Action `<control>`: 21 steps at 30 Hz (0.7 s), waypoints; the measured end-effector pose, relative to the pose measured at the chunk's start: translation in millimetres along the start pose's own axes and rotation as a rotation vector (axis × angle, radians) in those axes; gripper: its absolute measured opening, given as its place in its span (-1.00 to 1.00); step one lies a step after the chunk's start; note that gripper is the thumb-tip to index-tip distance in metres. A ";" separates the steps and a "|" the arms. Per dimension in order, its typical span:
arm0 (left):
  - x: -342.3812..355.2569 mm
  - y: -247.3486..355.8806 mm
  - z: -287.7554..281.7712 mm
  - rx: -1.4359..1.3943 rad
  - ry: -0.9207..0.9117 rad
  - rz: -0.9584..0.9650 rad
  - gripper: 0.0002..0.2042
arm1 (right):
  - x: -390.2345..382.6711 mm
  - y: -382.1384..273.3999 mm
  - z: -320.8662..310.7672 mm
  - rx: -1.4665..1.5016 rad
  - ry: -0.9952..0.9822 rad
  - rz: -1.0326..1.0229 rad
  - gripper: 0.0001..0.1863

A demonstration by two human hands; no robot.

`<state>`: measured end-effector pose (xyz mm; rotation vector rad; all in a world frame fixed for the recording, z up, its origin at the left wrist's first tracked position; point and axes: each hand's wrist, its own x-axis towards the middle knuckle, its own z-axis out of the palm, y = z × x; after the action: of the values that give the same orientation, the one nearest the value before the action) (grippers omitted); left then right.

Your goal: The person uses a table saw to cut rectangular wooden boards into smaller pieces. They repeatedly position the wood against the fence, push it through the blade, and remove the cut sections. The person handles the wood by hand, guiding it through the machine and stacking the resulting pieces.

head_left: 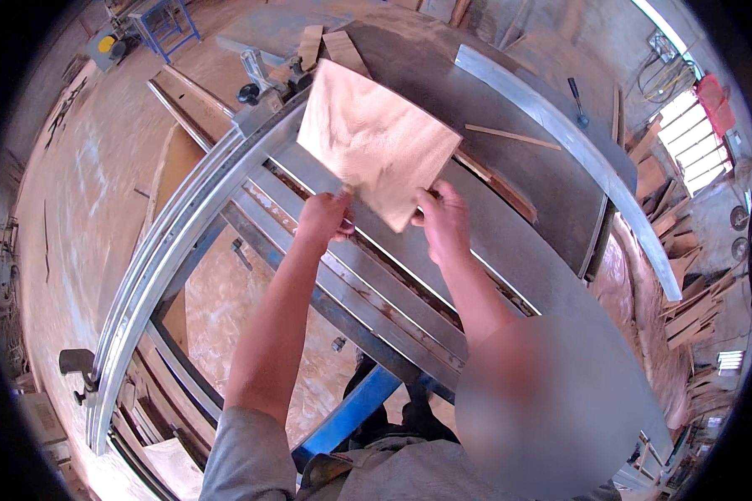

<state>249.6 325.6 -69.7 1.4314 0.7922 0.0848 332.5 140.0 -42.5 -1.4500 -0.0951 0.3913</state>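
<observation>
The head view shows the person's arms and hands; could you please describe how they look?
The left hand and right hand are both ungloved. A short grey sleeve leaves the left forearm bare; the right forearm is bare too, though blurring hides any sleeve above it.

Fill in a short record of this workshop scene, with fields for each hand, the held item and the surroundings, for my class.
Held item: pale board, flat, four-cornered
Left hand: grips board's near left edge
Right hand: grips board's near right edge
Beneath: grey metal table
Beyond board: thin wooden strip
Right side: long metal bar; wood scraps
Below left hand's forearm: blue beam
</observation>
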 end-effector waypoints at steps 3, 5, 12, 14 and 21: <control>-45.2 5.2 -14.0 -0.733 -0.210 0.144 -0.31 | -23.5 -4.1 -29.9 -0.687 0.040 -0.661 -0.79; -68.8 7.2 -25.7 -0.868 -0.302 0.166 -0.34 | -61.0 -10.8 -39.9 -0.974 -0.056 -0.960 -0.72; -114.0 -45.0 10.5 -0.848 0.055 0.065 -0.76 | -130.9 35.3 -76.3 -0.382 0.131 -0.449 -0.47; -129.3 -72.6 27.4 -0.754 -0.018 0.058 -0.81 | -155.6 51.6 -102.4 0.134 -0.075 0.093 -0.48; -217.3 -67.9 115.0 -0.529 -0.269 -0.107 -0.75 | -193.0 36.5 -157.2 0.708 0.159 0.298 -0.49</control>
<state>121.1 106.9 -43.8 0.8756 0.5668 0.0162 191.7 -67.2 -65.4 -0.7852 0.3615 0.4882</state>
